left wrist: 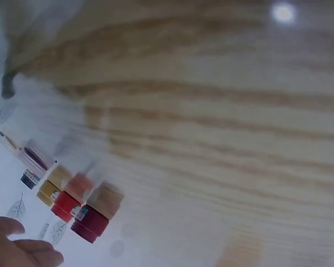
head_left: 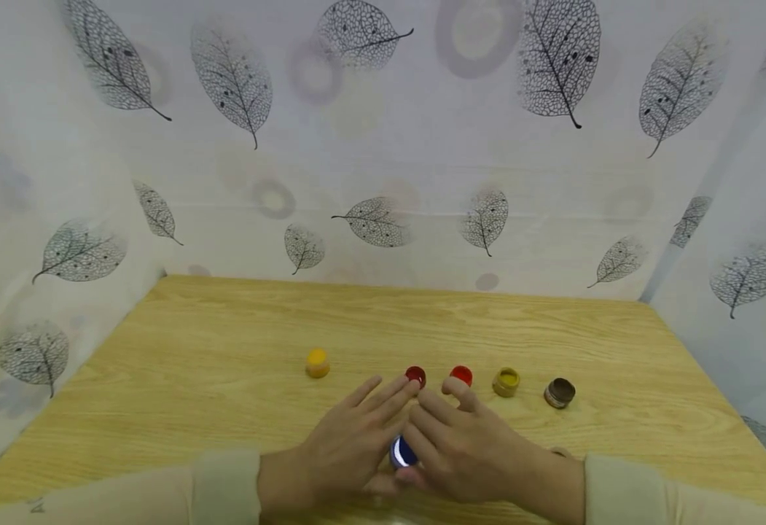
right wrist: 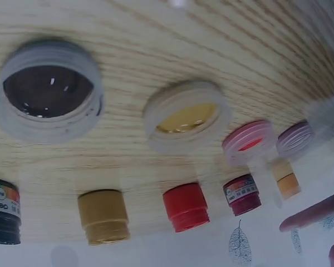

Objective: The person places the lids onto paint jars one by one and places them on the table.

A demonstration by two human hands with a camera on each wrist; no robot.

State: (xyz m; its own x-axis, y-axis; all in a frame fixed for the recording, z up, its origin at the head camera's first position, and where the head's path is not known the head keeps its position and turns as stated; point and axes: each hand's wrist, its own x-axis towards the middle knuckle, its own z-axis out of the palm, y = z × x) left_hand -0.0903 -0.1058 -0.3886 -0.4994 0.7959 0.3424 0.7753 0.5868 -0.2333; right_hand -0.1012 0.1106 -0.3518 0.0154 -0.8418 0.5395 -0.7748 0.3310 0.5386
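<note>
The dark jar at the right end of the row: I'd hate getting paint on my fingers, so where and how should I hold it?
Probably grip the dark jar round its labelled body, below the bare threaded neck, right hand coming from the right: it stands upright and uncapped, and the ochre jar flanks its left.

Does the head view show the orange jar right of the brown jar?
No, the orange jar stands well to the left of the brown jar.
</note>
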